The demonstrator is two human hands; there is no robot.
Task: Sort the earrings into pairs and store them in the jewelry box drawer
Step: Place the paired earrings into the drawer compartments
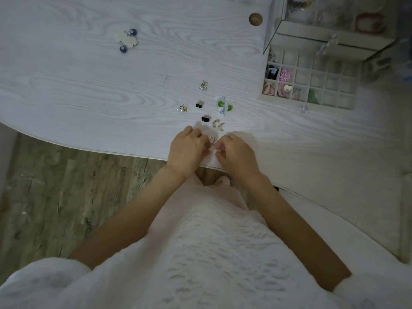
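On the white wood-grain table [111, 90], 7 small groups of earrings lie loose, and an 8th item sits between the person's 2 hands. Far out to the left lies 1 pair of white flower earrings with blue beads [128, 40], well apart from the rest. Nearer the table edge, the others cluster together: 1 silver-gold square pair [203, 85], 1 tiny clear stud pair [182, 108], 1 pair of black square studs [199, 104], 1 white-and-green flower pair [223, 105], 1 single black rectangular piece [205, 118] that may be 2 stacked, and 2 gold crescent earrings [218, 124] side by side.

The left hand [186, 152] and right hand [237, 156] rest at the table's near edge, knuckles up, fingers curled inward toward each other. Between their fingertips a small silver hoop earring [212, 139] shows; both hands seem to pinch at it, but whether each actually grips it or a second piece is too small to tell.

The jewelry box [330, 39] stands at the right, its gridded drawer [316, 80] pulled open toward the person. Of its many square compartments, about 7 along the left and front hold items: a black piece, a pink flower [285, 74], pink hoops [268, 88], a cream heart [287, 88], something green [312, 97]. The rest look bare. 1 clear knob [303, 108] sits at the drawer front. 1 round brown knob-like object [255, 19] lies on the table beside the box.
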